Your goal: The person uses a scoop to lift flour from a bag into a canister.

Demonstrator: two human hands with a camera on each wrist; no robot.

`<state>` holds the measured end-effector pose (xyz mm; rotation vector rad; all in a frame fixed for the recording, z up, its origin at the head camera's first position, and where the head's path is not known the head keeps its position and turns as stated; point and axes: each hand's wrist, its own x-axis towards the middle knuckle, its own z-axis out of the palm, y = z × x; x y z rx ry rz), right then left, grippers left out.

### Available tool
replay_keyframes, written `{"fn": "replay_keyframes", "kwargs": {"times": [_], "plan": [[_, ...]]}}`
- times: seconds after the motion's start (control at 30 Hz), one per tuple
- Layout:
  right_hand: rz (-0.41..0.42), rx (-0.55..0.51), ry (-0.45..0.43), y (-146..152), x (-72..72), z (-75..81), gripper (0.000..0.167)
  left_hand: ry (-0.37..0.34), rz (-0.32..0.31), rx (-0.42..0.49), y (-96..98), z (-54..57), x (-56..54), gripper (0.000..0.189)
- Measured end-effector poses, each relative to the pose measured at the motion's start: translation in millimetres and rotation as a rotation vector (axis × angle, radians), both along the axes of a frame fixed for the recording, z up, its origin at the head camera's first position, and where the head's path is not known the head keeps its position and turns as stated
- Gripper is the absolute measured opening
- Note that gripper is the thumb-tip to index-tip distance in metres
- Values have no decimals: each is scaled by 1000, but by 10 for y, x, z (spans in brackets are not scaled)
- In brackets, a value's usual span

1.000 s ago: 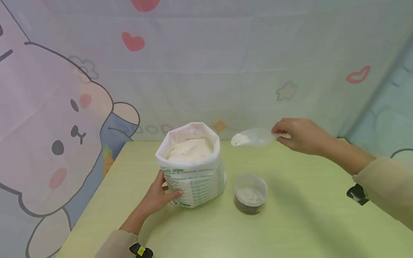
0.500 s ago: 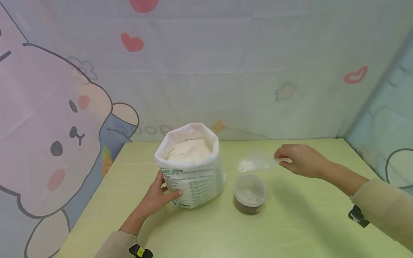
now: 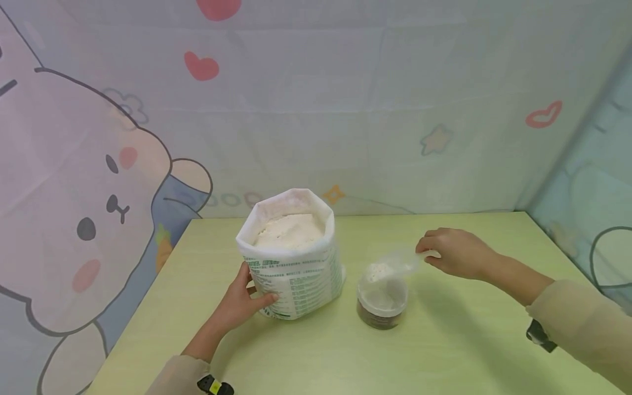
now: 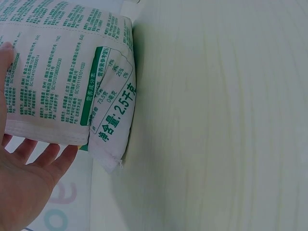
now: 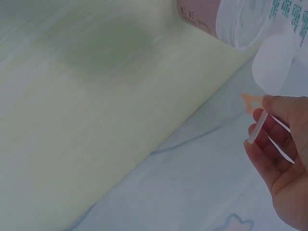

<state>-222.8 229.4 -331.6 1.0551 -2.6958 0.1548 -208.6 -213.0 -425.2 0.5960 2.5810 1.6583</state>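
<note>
A white bag of flour (image 3: 302,282) with green print stands open-topped on the table, full of pale powder. My left hand (image 3: 243,303) holds it at its near left side, thumb across the front. In the left wrist view its fingers (image 4: 60,159) reach round the bag's edge. To the right stands a round clear plastic jar (image 3: 382,310) with a dark lower band. Over its rim hangs a translucent scoop (image 3: 402,262), tip dipped toward the opening, with white flour (image 3: 379,271) in it. My right hand (image 3: 459,252) pinches the scoop's handle (image 5: 258,126) between thumb and fingers.
The light green table (image 3: 444,351) ends at a printed cloth backdrop (image 3: 306,109) with a large cartoon animal at the left. Both sleeved wrists carry small black devices, such as the left wrist's device (image 3: 215,385).
My right hand has come down with the scoop, from beside the bag's top to just over the jar, and the scoop now tilts tip-down. The left hand and bag stay in place.
</note>
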Motion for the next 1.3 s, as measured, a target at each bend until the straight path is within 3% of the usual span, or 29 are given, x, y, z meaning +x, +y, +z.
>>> {"fn": "replay_keyframes", "kwargs": {"times": [0.27, 0.37, 0.67, 0.93, 1.3], "plan": [[-2, 52, 50, -69, 1, 28, 24, -14, -14, 6, 85, 234, 148, 82], [3, 79, 76, -98, -7, 53, 23, -22, -5, -4, 95, 269, 166, 81], [56, 180, 183, -236, -12, 172, 20, -30, 0, -4, 91, 259, 150, 81], [137, 293, 333, -278, -20, 183, 19, -40, 2, -9, 99, 259, 139, 79], [191, 476, 466, -348, 15, 225, 27, -42, 4, -4, 94, 269, 159, 79]]}}
